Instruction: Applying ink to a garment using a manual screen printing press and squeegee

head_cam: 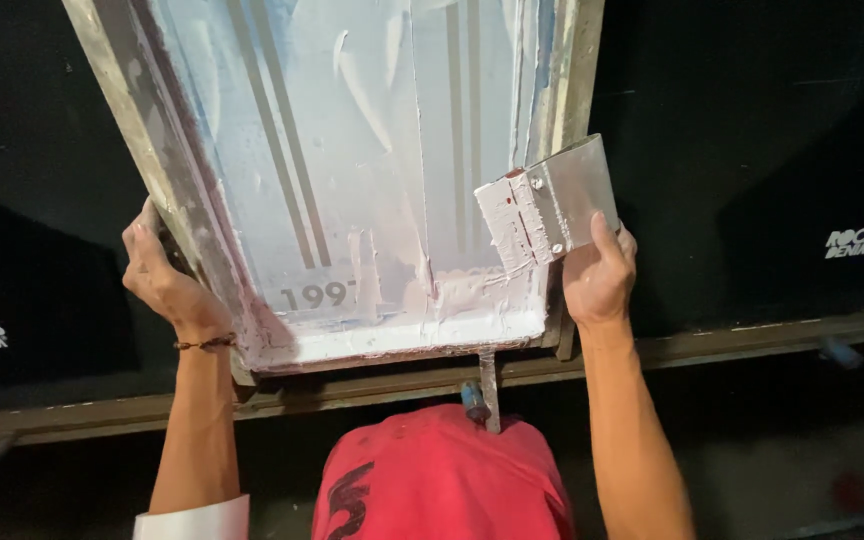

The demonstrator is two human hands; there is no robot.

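1. Head cam looks straight down at a screen-printing setup. At the far left of the frame a black fabric panel [22, 200] lies flat with a small white logo print near the left edge.
2. Moving right, the left hand [164, 280] is wrapped around the left side rail of the printing screen frame [117, 85], fingers curled over the outer edge. A thin dark bracelet [207, 344] sits on that wrist, and a white sleeve cuff [197, 520] shows lower down.
3. Centre: the screen mesh [352, 150] fills the upper middle, smeared with white ink, grey stripes running down it. A thick bead of white ink [432, 325] is piled along the bottom edge of the frame.
4. Below that, bottom centre, there's red cloth with a black mark [437, 480], just under a metal rail [702, 350] that runs across the whole picture.
5. Right of centre, the right hand [600, 275] grips the right rail of the frame and pins a metal-handled squeegee [552, 205] against it, thumb up on the blade holder. The squeegee's inner end is caked in white ink.
6. Far right, more black fabric [802, 150] with another small white logo.
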